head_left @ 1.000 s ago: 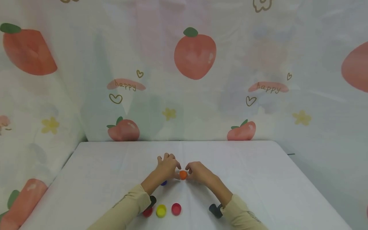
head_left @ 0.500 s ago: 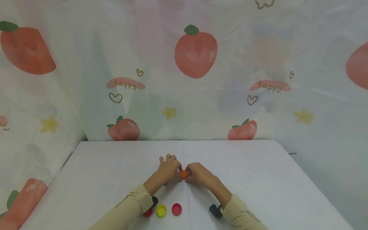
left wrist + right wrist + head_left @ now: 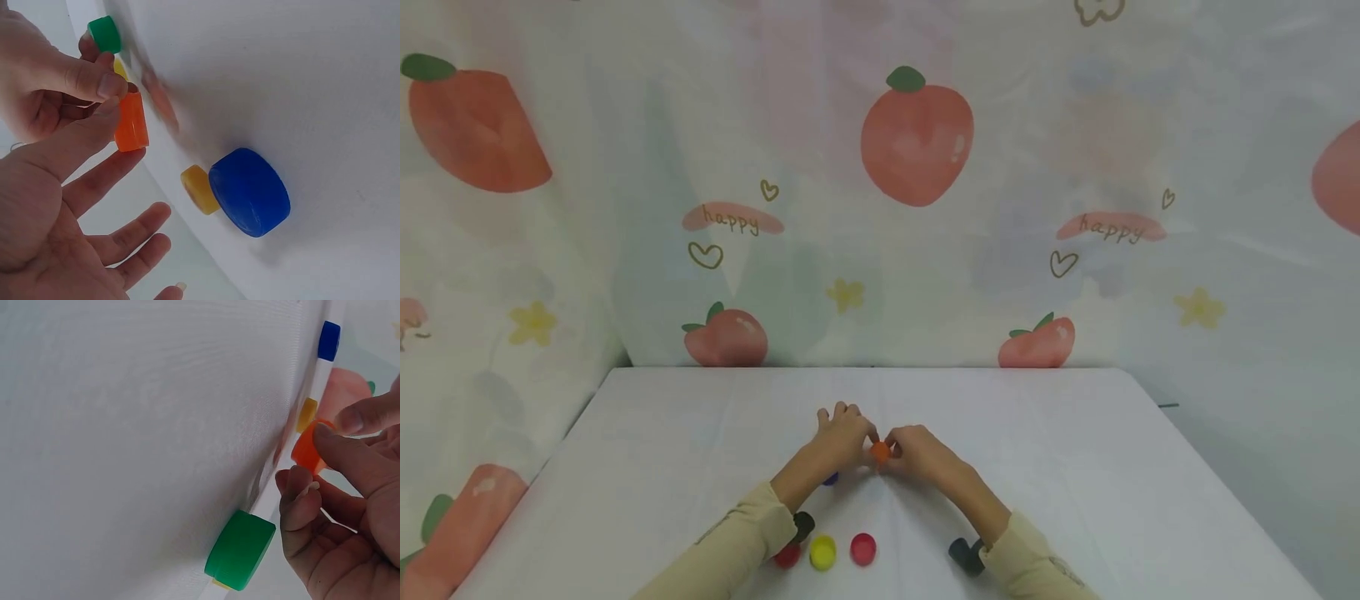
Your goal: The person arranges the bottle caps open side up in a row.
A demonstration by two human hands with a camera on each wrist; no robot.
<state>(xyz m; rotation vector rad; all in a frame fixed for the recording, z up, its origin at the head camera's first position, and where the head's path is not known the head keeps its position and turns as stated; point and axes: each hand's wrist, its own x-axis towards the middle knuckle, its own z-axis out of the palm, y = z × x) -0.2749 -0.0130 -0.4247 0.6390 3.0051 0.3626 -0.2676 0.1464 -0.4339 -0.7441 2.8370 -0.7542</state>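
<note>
On the white desk (image 3: pixel 1045 433), midway between its left and right edges and well in from the far edge, a small orange cap (image 3: pixel 131 122) sits between a person's two hands. The left hand (image 3: pixel 840 437) and the right hand (image 3: pixel 921 450) meet there, each pinching the cap with thumb and fingertips; the left hand's other fingers are spread wide, the right's curl inward. The cap appears raised just off the desk. Toward the left edge, partly under the left arm, is a blue cap (image 3: pixel 830 479); a green cap (image 3: pixel 240 550) stands by the right hand, toward the right edge. Nearer the person run a red cap (image 3: pixel 786 556), a yellow cap (image 3: pixel 823 552) and a second red cap (image 3: pixel 863 549), with a dark piece (image 3: pixel 966 556) beside the right sleeve (image 3: pixel 1033 554). Handling the cap well seems to call for light, matched pressure from both sides, since a hard squeeze from one could pop something so small loose. Fingertips low on its sides would leave the rim free, and those spread left fingers should stay clear of the blue cap.
</note>
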